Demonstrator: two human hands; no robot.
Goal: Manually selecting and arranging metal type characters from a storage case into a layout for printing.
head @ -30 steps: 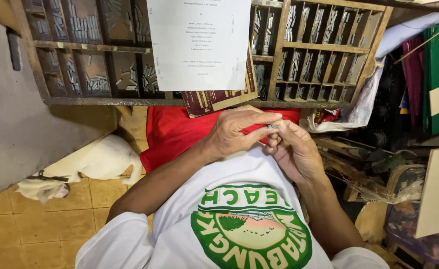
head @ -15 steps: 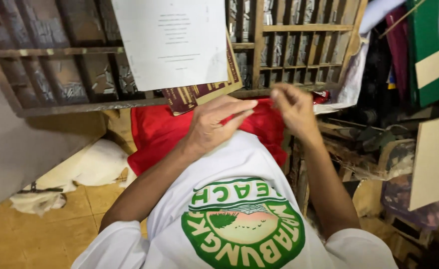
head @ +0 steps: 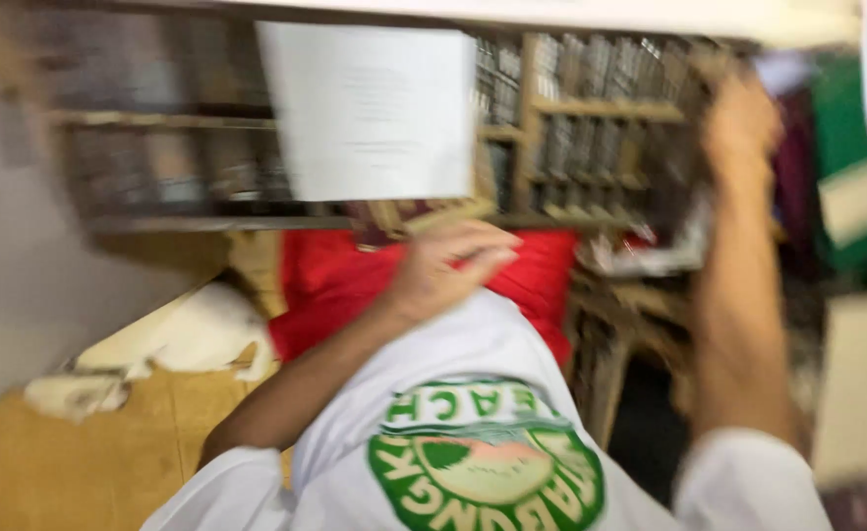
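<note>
The picture is blurred by motion. My left hand (head: 448, 270) lies at the edge of a red cloth (head: 340, 280) that sits on my lap, just above my white shirt (head: 473, 393) with its round green print. Its fingers point right, and the blur hides whether they pinch anything. My right hand (head: 740, 123) is raised high at the upper right, in front of the wooden shelves (head: 601, 128), with the forearm stretched upward. Its fingers are smeared, so any hold is unclear.
A white paper sheet (head: 370, 108) hangs in front of the shelves. A crumpled white cloth (head: 178, 334) lies on the yellow floor (head: 50, 472) at the left, beside a grey wall (head: 21, 295). Green (head: 861, 167) and beige (head: 861, 383) flat items crowd the right side.
My hands were together over the red cloth. The right hand has pulled away and risen up to the right, while the left stayed on the cloth. The view has swung and blurred.
</note>
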